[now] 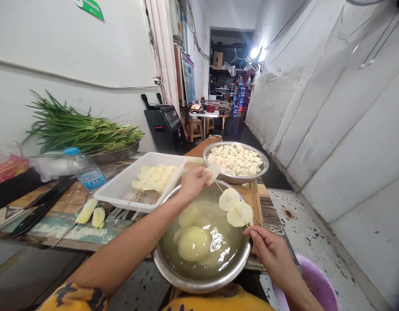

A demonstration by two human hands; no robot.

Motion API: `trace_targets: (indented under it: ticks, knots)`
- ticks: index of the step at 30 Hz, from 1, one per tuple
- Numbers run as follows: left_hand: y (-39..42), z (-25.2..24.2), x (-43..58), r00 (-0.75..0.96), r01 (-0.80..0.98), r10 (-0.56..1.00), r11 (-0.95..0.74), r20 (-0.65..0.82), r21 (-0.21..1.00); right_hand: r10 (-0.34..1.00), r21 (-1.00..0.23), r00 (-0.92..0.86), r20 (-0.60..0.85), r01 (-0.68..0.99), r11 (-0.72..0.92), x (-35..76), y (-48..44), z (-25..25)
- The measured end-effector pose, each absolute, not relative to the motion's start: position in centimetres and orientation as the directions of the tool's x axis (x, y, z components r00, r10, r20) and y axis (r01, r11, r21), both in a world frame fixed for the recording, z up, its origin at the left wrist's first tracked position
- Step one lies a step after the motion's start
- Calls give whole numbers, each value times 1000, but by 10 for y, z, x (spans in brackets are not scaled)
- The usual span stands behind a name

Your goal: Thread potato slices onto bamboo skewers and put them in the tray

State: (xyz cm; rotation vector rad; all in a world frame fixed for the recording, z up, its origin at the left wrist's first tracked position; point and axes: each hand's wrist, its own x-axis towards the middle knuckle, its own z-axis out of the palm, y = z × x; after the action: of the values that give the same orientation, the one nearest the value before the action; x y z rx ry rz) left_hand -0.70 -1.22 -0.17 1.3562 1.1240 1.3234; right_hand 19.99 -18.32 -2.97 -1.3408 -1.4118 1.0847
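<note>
My left hand (195, 181) pinches a thin, pale potato slice (213, 173) at the tip of a wooden skewer (219, 186). Lower on that stick sit two more potato slices (238, 211). My right hand (271, 245) is closed round the skewer's lower end. Both hands are above a steel basin (202, 285) of cloudy water, in which several potato slices (193, 242) lie. To the left, a white plastic tray (121, 190) holds skewered potato slices (155, 177). Whether the stick passes through the slice in my left hand cannot be made out.
Behind the basin stands a metal bowl of cauliflower pieces (234, 159). Bare skewers (258, 203) lie at the right table edge. On the left are a knife (33, 216), a water bottle (87, 170) and green chives (85, 127). A purple tub (316, 280) stands at lower right.
</note>
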Motion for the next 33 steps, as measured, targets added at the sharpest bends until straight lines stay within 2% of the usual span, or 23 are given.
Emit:
trace_targets:
  ticks: [3, 6, 9, 11, 14, 17, 20, 21, 23, 26, 29, 33]
  knots:
    - [-13, -1, -7, 70, 23, 981, -185, 182, 983, 995, -998, -84, -58, 30, -56, 200, -181, -28]
    - [-14, 1, -6, 69, 5, 986, -153, 153, 988, 977, -968, -153, -151, -178, -177, 201, -178, -29]
    - [-16, 6, -5, 57, -38, 992, -114, 116, 993, 971, -946, -161, -179, -242, -215, 203, -176, -32]
    - [-19, 10, -2, 73, -77, 994, -76, 82, 994, 985, -976, -96, -143, -152, -156, 203, -176, -33]
    - [-22, 16, 1, 56, -126, 997, -42, 49, 991, 1000, -991, 19, 11, 137, 8, 202, -180, -32]
    - [-23, 19, 1, 14, -190, 1000, 18, -15, 982, 978, -900, 43, 205, 402, 171, 201, -184, -30]
    - [-21, 19, -2, 59, -298, 988, 151, -140, 943, 942, -832, 33, 334, 480, 279, 201, -186, -29]
    - [-20, 19, -3, 91, -330, 980, 199, -179, 923, 944, -847, 37, 327, 454, 276, 201, -185, -30]
    - [-20, 21, -5, 152, -383, 959, 281, -240, 880, 974, -929, 45, 223, 311, 198, 203, -184, -33]
    - [-21, 27, -7, 191, -452, 937, 348, -292, 821, 999, -999, -37, -12, -50, -13, 208, -180, -37]
    - [-24, 31, -8, 201, -474, 928, 372, -313, 798, 969, -923, -207, -136, -329, -200, 214, -174, -41]
    - [-25, 31, -9, 218, -411, 944, 320, -248, 854, 918, -812, -346, -195, -467, -349, 220, -169, -44]
